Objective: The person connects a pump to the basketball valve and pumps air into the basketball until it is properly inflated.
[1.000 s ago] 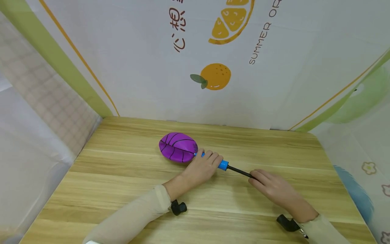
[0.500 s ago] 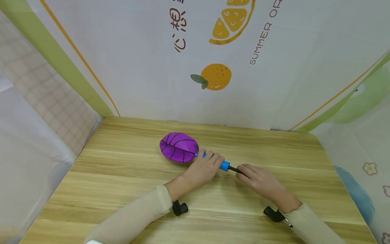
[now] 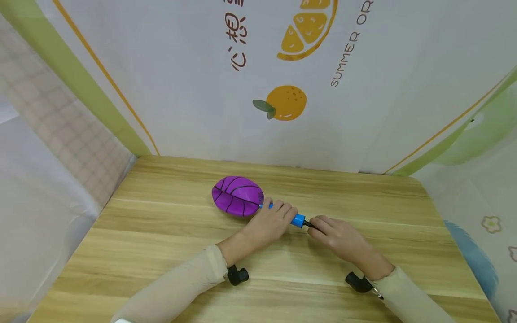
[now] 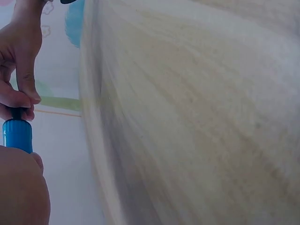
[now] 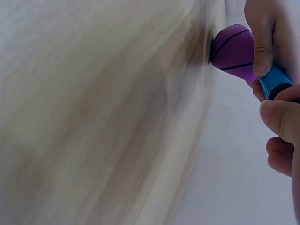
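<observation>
A purple ball (image 3: pixel 237 196) with black lines, partly caved in, lies on the wooden table. The nozzle end of a blue hand pump (image 3: pixel 298 220) meets its right side. My left hand (image 3: pixel 271 223) grips the pump's barrel, fingers wrapped over the top. At the other end my right hand (image 3: pixel 338 238) holds the black rod, of which only a short piece shows outside the barrel. In the left wrist view the blue barrel (image 4: pixel 18 135) sits just below the right hand's fingers. The right wrist view has the ball (image 5: pixel 234 50) beyond the left hand's thumb.
The wood-grain table (image 3: pixel 169 251) reaches back to a white curtain (image 3: pixel 202 112) printed with oranges and lettering. More cloth hangs at the left and right sides. Small black devices (image 3: pixel 237 275) are strapped at both wrists.
My right hand has moved left toward the barrel, and the black rod has slid into it until little shows. The left hand and the ball have stayed nearly in place.
</observation>
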{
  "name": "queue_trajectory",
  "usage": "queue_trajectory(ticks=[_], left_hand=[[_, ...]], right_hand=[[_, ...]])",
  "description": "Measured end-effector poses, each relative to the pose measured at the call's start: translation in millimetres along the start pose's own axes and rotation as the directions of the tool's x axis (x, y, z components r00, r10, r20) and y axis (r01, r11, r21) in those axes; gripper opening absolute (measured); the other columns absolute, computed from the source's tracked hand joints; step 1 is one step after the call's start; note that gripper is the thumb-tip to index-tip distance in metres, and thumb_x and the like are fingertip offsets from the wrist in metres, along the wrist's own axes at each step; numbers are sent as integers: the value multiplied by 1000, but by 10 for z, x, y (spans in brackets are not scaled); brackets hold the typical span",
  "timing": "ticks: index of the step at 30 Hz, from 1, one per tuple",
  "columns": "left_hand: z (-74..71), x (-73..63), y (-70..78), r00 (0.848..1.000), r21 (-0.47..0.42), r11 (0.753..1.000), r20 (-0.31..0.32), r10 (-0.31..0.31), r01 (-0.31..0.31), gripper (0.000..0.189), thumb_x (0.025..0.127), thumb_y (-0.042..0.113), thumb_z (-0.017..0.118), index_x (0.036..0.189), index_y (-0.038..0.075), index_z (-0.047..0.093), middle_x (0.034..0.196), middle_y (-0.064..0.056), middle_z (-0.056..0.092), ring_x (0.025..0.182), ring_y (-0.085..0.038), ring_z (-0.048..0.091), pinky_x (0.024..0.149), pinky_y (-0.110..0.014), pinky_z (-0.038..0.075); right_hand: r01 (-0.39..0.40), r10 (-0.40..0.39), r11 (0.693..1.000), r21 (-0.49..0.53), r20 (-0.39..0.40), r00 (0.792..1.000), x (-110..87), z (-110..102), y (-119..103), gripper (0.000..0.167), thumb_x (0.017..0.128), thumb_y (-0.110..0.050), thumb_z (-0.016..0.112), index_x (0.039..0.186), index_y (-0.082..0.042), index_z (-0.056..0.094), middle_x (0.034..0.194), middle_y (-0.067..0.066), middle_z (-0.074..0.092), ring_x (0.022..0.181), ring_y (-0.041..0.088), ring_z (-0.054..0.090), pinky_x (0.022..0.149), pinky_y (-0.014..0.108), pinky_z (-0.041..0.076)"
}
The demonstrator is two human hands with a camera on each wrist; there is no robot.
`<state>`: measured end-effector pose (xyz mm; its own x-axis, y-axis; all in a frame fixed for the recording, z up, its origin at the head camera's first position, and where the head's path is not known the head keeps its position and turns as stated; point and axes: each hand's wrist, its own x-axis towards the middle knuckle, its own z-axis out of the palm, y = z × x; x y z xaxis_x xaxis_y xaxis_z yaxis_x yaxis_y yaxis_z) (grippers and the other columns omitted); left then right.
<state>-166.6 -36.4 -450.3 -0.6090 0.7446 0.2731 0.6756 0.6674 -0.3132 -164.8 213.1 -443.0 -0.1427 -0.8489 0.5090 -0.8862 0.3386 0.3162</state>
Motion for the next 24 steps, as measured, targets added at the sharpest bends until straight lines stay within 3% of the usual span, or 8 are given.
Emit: queue_trajectory(ticks=[5,12,19,24], left_hand=[[-21,-18,-15,1000,-42,999,5,11,-10,28,107,20,48,134,12,52,123,-2,59,113,-20,55,93,-42,46],[-23,-27,-33,1000,-7,1000,10,-9,9,29,107,20,48,135,12,53,126,-2,59,115,-20,55,95,-43,46],[-19,-33,-34,1000,-26,1000,-7,2,-2,27,107,17,46,133,11,53,124,-3,59,113,-20,55,94,-43,46],[-22,-35,-33,1000,-22,1000,-26,0,0,27,106,16,47,132,10,54,123,-3,59,112,-20,56,93,-43,47]], right_hand=[[0,0,1000,12,-1,1000,-10,-22,-9,40,111,-5,28,95,-3,65,99,11,65,86,21,67,68,26,58],[-16,16,1000,1,-28,999,-125,-78,-11,39,111,-4,28,95,-2,63,99,12,65,85,23,67,69,31,59],[-44,45,999,-22,50,998,-319,-189,-20,43,112,-7,25,97,-2,64,102,15,67,89,27,69,73,35,60],[-23,23,999,-26,-16,1000,-444,-250,1,41,111,-3,27,95,0,64,100,17,67,85,28,69,68,36,59]])
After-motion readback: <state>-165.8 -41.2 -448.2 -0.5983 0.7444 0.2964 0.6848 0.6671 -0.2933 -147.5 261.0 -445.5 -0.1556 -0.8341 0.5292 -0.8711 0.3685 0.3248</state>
